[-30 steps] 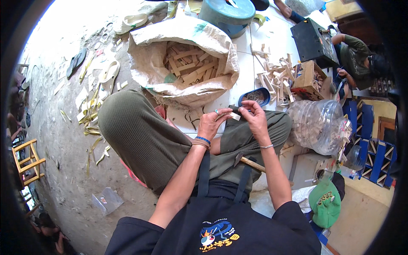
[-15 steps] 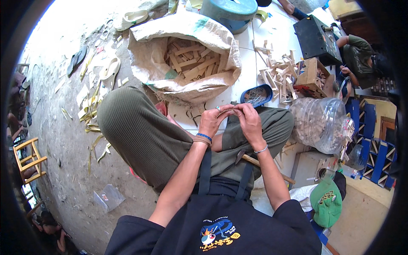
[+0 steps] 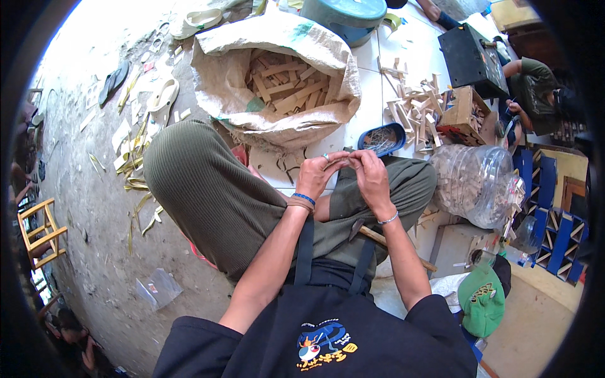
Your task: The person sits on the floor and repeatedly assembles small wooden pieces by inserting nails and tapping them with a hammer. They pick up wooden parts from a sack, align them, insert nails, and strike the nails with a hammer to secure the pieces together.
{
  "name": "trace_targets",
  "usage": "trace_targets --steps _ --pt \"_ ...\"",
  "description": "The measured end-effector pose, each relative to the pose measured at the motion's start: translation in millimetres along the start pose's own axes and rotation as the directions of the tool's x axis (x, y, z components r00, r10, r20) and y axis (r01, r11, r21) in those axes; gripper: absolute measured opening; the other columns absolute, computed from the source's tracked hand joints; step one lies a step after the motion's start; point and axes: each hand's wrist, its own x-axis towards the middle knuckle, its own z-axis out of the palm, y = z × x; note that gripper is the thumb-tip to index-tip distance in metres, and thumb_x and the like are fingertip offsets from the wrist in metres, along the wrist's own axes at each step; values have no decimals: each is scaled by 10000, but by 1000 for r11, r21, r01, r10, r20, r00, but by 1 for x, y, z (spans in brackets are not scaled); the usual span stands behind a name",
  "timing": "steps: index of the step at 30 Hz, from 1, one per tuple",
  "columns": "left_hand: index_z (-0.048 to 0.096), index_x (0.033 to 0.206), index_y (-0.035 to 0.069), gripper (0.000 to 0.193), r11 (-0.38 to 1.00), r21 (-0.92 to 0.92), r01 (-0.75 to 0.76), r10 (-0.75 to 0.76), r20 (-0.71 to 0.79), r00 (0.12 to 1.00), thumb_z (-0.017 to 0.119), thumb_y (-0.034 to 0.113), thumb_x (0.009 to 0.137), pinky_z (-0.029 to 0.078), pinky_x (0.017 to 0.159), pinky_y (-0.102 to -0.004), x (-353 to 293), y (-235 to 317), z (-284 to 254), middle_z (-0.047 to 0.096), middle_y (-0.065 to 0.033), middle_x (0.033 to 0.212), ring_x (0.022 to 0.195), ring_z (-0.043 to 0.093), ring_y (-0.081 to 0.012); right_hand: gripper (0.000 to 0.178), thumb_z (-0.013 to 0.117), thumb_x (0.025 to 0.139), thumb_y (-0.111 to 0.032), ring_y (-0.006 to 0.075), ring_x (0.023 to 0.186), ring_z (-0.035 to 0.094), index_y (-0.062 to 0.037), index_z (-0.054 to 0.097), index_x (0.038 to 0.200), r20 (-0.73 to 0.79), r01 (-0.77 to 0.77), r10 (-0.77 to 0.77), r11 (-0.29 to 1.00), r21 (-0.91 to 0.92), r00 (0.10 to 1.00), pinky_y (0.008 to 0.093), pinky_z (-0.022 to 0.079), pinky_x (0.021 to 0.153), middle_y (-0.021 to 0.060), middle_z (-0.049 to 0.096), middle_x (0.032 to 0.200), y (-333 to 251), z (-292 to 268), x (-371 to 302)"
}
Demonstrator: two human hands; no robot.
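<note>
My left hand and my right hand meet above my lap, fingertips pinched together. Something small and thin seems to be between them, with a dark bit showing at the fingertips, but the fingers cover most of it. Just beyond my right hand is a blue oval tray of thin nails. A hammer with a wooden handle lies across my lap, passing under my right forearm. In front of me an open white woven sack holds many short wooden strips.
Loose wood pieces lie on the tiles beside a cardboard box. At right are a big clear plastic jar of wood bits, blue racks and a green cap. Another person sits far right near a black box.
The view has shifted very slightly. Both hands stay pinched together in nearly the same place, with only a small change in the fingers.
</note>
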Motion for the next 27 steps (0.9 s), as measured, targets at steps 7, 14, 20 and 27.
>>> trace_targets --steps 7,14,20,27 --pt "789 1198 187 265 998 -56 22 -22 -4 1000 766 274 949 588 718 -358 1 4 -1 753 -171 967 873 750 -337 108 650 994 -107 307 917 660 -55 649 1089 -5 67 -68 993 -102 998 407 493 793 104 677 1025 -3 0 3" --pt "782 1229 139 281 998 29 49 -50 26 998 765 220 961 587 747 -308 1 5 -3 783 -158 992 868 789 -198 147 628 986 -93 266 919 644 -67 630 1130 69 162 -150 959 -232 986 371 488 790 92 654 1047 -4 -4 4" --pt "785 1228 157 292 999 29 38 -38 16 999 777 250 951 575 708 -336 1 5 -4 757 -190 955 812 778 -249 219 594 947 -58 257 949 652 -66 611 1165 129 264 -237 929 -261 963 354 500 805 95 648 1082 0 -4 8" --pt "789 1205 145 299 998 64 6 -4 -31 1000 794 266 932 560 678 -371 2 4 -3 721 -222 890 758 737 -331 298 582 894 -46 236 1016 654 -46 592 1192 285 406 -320 852 -331 903 334 510 836 105 639 1123 3 -13 16"
